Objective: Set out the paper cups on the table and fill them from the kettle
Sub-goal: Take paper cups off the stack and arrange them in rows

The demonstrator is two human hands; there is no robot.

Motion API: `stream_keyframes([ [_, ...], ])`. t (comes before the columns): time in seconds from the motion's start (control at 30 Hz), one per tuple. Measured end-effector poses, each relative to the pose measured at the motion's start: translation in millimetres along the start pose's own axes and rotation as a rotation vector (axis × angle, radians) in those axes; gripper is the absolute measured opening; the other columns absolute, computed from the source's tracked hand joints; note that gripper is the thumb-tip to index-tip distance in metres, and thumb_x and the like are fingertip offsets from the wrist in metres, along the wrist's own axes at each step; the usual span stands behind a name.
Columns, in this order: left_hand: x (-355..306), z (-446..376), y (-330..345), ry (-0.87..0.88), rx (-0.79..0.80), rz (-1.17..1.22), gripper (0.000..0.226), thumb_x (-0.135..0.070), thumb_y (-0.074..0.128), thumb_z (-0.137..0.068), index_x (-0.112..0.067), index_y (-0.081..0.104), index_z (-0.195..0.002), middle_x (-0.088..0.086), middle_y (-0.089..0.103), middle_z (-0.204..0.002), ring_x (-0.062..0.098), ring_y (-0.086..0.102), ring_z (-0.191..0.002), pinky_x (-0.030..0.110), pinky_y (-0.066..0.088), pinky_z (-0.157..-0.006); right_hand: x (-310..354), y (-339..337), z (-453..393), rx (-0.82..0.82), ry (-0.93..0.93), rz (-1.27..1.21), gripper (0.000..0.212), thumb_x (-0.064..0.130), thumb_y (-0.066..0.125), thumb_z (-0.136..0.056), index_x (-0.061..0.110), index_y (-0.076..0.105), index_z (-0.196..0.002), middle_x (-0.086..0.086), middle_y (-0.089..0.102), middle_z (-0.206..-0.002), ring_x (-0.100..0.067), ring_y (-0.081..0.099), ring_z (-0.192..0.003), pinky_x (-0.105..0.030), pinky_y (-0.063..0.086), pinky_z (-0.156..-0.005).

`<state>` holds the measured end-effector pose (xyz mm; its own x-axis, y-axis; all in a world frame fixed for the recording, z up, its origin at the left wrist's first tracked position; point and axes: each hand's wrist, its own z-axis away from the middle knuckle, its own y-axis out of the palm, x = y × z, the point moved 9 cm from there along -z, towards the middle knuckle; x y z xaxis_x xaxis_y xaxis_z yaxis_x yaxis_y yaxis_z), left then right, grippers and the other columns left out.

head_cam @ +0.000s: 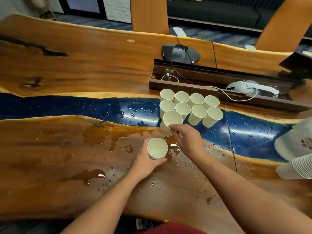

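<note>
1. Wooden table (84, 68) with a blue resin band, wet with puddles around both hands.
2. Eight paper cups (196, 114) stand in two rows just beyond the right hand.
3. Nested cup stack (302, 168) lies far right of both grips.
4. Right hand (187, 141) pinches the rim of a ninth cup (172, 119).
5. Left hand (146, 162), just beside it, curls round a short stack of cups (157, 148), held upright.

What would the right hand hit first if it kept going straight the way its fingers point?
Likely the block of standing cups. The right hand already pinches one cup at its near-left corner, so that cup would bump its neighbours first; depth is uncertain.
</note>
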<state>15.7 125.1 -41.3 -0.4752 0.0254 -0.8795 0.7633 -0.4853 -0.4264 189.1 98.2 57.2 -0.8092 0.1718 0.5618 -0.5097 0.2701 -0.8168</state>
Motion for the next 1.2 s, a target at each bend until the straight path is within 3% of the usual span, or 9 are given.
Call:
stream_keyframes([
  [0.13,1,0,0,0.007,0.009,0.008,0.081,-0.047,0.087,-0.059,-0.051,0.04,-0.125,-0.024,0.054,-0.12,0.007,0.05,-0.113,0.037,0.046,-0.099,-8,33,-12,0.16,0.052,0.104,0.029,0.026,0.057,-0.1,0.03,0.066,-0.128,0.0,0.068,-0.124,-0.021,0.062,-0.111,-0.034,0.051,-0.093],
  [0.47,2,-2,1,-0.01,0.042,0.005,0.084,-0.053,0.085,-0.058,-0.051,0.037,-0.127,-0.02,0.052,-0.125,0.009,0.049,-0.116,0.041,0.046,-0.101,-27,67,-33,0.289,0.113,0.215,0.029,0.03,0.051,-0.103,0.033,0.061,-0.13,0.0,0.067,-0.127,-0.023,0.066,-0.109,-0.033,0.055,-0.092],
  [0.9,1,-2,0,-0.001,0.048,-0.024,0.083,-0.053,0.085,-0.06,-0.054,0.033,-0.125,-0.021,0.051,-0.125,0.009,0.049,-0.116,0.039,0.047,-0.1,-39,68,-52,0.31,0.166,0.226,0.031,0.031,0.049,-0.104,0.033,0.059,-0.134,0.0,0.065,-0.131,-0.024,0.066,-0.112,-0.036,0.051,-0.099],
  [1.1,-1,-2,0,0.003,0.053,-0.019,0.084,-0.059,0.081,-0.056,-0.054,0.034,-0.125,-0.023,0.052,-0.124,0.009,0.051,-0.115,0.04,0.047,-0.1,-28,48,-42,0.228,0.182,0.104,0.047,0.033,0.062,-0.097,0.038,0.048,-0.142,0.003,0.064,-0.133,-0.022,0.065,-0.113,-0.042,0.054,-0.098],
  [1.2,-2,-4,2,0.014,0.056,-0.02,0.083,-0.058,0.082,-0.056,-0.053,0.035,-0.124,-0.022,0.053,-0.123,0.01,0.051,-0.115,0.04,0.047,-0.099,-12,27,-27,0.161,0.107,-0.009,0.029,0.031,0.062,-0.096,0.032,0.064,-0.125,0.006,0.07,-0.118,-0.013,0.065,-0.097,-0.039,0.057,-0.09],
])
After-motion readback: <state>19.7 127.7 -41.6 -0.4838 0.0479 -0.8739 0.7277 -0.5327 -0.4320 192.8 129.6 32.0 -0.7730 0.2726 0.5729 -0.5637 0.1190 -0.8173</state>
